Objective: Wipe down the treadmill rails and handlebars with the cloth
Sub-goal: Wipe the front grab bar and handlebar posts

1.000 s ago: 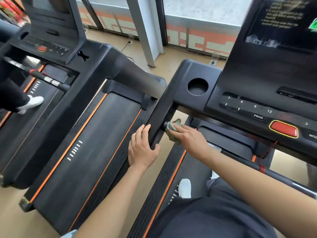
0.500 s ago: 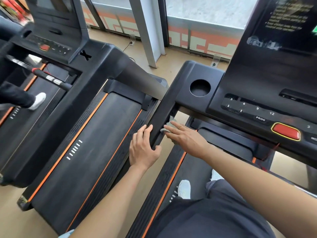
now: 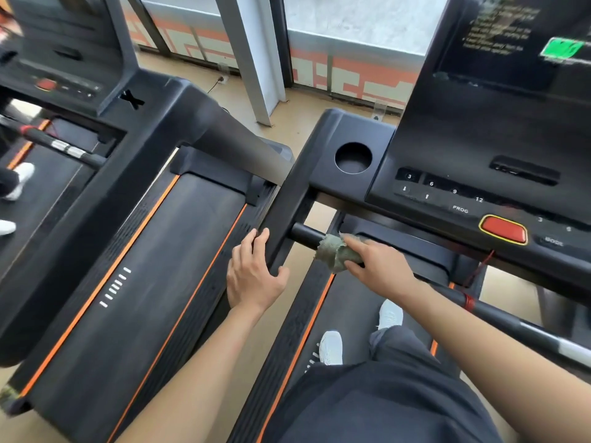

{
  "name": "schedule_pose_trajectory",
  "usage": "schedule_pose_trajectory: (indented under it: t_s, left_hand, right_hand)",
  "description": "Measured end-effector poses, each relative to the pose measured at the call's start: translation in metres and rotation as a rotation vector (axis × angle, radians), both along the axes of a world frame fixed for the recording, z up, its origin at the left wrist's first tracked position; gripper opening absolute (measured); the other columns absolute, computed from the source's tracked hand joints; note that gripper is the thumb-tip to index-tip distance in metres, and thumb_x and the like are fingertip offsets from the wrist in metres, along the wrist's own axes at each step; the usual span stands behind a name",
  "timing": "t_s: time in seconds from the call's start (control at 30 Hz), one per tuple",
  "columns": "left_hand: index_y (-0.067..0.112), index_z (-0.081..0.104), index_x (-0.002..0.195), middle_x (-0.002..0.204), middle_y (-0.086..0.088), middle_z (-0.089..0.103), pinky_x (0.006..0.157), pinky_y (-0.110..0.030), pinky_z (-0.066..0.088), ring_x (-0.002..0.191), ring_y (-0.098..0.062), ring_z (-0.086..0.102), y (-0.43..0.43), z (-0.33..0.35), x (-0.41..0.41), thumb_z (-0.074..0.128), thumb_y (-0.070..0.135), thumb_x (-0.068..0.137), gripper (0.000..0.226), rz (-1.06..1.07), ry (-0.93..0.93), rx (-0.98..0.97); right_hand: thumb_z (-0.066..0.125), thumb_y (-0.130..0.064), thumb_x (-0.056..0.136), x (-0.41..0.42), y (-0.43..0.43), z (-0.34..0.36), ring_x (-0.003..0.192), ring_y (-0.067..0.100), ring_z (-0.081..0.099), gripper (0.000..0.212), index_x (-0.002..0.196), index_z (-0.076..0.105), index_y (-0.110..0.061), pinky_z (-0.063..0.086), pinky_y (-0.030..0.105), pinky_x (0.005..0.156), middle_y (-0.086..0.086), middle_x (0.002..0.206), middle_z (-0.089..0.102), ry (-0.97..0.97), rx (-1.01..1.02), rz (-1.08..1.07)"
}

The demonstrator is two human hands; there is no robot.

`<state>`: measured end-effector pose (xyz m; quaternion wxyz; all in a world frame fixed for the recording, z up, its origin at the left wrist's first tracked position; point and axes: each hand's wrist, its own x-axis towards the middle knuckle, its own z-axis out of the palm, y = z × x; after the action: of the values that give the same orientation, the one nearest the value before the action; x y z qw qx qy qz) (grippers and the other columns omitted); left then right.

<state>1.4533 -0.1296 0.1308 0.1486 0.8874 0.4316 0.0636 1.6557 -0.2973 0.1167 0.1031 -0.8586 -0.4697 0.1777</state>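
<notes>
Right hand (image 3: 380, 266) wraps cloth (image 3: 335, 251) round the handlebar (image 3: 305, 235), close to its left end at the side rail (image 3: 287, 212). Bar's axis runs right and nearer, under the right forearm; unwiped length likely lies that way. Left hand (image 3: 252, 276) grips the rail, thumb inside.

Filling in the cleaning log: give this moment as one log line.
phase: wiping | right hand: grips green cloth round front handlebar | left hand: holds left side rail
</notes>
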Motion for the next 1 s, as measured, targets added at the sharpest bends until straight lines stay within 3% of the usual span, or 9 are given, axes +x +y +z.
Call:
schedule_pose_trajectory:
  t_s: [0.17, 0.27, 0.37, 0.47, 0.53, 0.63, 0.83, 1.0]
  left_hand:
    - [0.023, 0.042, 0.147, 0.150, -0.001, 0.044, 0.098, -0.046, 0.048, 0.127, -0.026, 0.048, -0.001, 0.001, 0.002, 0.065, 0.040, 0.071, 0.082, -0.009, 0.025, 0.020]
    - [0.022, 0.042, 0.147, 0.149, -0.002, 0.045, 0.098, -0.046, 0.047, 0.127, -0.027, 0.048, -0.001, 0.000, 0.003, 0.070, 0.038, 0.070, 0.083, -0.014, 0.028, 0.033]
    - [0.021, 0.042, 0.147, 0.148, -0.003, 0.044, 0.098, -0.047, 0.047, 0.126, -0.028, 0.049, -0.001, -0.001, 0.003, 0.072, 0.038, 0.071, 0.084, -0.021, 0.024, 0.043]
    - [0.021, 0.041, 0.148, 0.148, -0.004, 0.044, 0.099, -0.049, 0.048, 0.125, -0.028, 0.049, -0.002, -0.001, 0.002, 0.073, 0.038, 0.072, 0.084, -0.026, 0.028, 0.050]
    - [0.019, 0.040, 0.148, 0.148, -0.006, 0.045, 0.099, -0.050, 0.048, 0.125, -0.030, 0.049, -0.002, -0.002, 0.002, 0.072, 0.038, 0.073, 0.084, -0.032, 0.035, 0.058]
    - [0.018, 0.039, 0.148, 0.148, -0.009, 0.045, 0.100, -0.052, 0.048, 0.127, -0.032, 0.048, -0.002, -0.002, 0.003, 0.072, 0.040, 0.074, 0.084, -0.041, 0.054, 0.073]
    - [0.015, 0.036, 0.149, 0.149, -0.014, 0.044, 0.101, -0.055, 0.047, 0.129, -0.036, 0.047, -0.003, -0.005, 0.002, 0.071, 0.038, 0.074, 0.086, -0.062, 0.073, 0.093]
    - [0.015, 0.033, 0.151, 0.153, -0.015, 0.040, 0.103, -0.054, 0.044, 0.132, -0.036, 0.044, -0.006, -0.006, 0.001, 0.073, 0.034, 0.076, 0.087, -0.061, 0.057, 0.095]
  right_hand:
    - [0.055, -0.033, 0.096, -0.017, 0.050, 0.007, 0.101, 0.030, 0.065, 0.038, 0.133, 0.053, -0.027, 0.053, 0.038, 0.072, 0.000, 0.115, 0.066, -0.006, 0.069, 0.049]
    - [0.054, -0.026, 0.097, -0.030, 0.086, 0.011, 0.099, 0.032, 0.066, 0.037, 0.133, 0.052, -0.019, 0.050, 0.038, 0.066, 0.002, 0.121, 0.066, -0.058, 0.086, 0.100]
    - [0.059, -0.023, 0.094, -0.033, 0.089, 0.004, 0.090, 0.031, 0.067, 0.038, 0.131, 0.051, -0.016, 0.037, 0.034, 0.055, 0.002, 0.113, 0.067, -0.122, 0.130, 0.102]
    - [0.063, -0.030, 0.094, -0.032, 0.068, -0.007, 0.078, 0.032, 0.068, 0.043, 0.133, 0.054, -0.016, 0.040, 0.034, 0.055, 0.006, 0.098, 0.070, -0.190, 0.135, 0.062]
    - [0.067, -0.035, 0.092, -0.028, 0.049, -0.008, 0.067, 0.033, 0.067, 0.038, 0.125, 0.062, -0.016, 0.040, 0.035, 0.053, 0.007, 0.081, 0.070, -0.203, 0.141, 0.003]
    - [0.068, -0.035, 0.091, -0.019, 0.012, -0.011, 0.067, 0.033, 0.067, 0.030, 0.117, 0.068, -0.020, 0.045, 0.036, 0.059, 0.006, 0.076, 0.070, -0.234, 0.150, -0.083]
    - [0.065, -0.034, 0.091, -0.007, -0.080, -0.016, 0.079, 0.033, 0.066, 0.038, 0.128, 0.064, -0.025, 0.048, 0.038, 0.066, 0.002, 0.087, 0.069, -0.278, 0.114, -0.220]
    - [0.056, -0.027, 0.095, 0.001, -0.133, -0.016, 0.096, 0.032, 0.065, 0.026, 0.119, 0.065, -0.021, 0.047, 0.042, 0.088, 0.001, 0.102, 0.070, -0.275, 0.065, -0.369]
